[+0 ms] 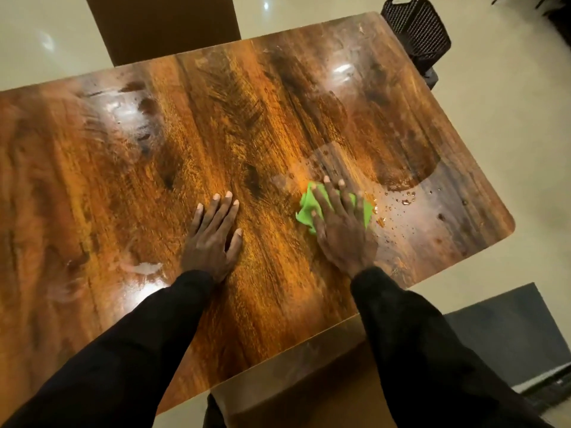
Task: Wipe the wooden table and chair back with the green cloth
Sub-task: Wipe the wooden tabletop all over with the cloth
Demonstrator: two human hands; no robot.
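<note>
One green cloth (306, 209), long axis crosswise

Green cloth (306, 208), streaky brown woodgrain table (154, 156).

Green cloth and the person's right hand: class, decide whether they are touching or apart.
Touching. The head view shows the right hand laid flat, fingers spread, directly on the green cloth, pressing it onto the wooden table.

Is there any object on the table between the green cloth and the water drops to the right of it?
Nothing visible. The right hand presses the green cloth flat, and the water drops lie just beside it on the bare table.
</note>
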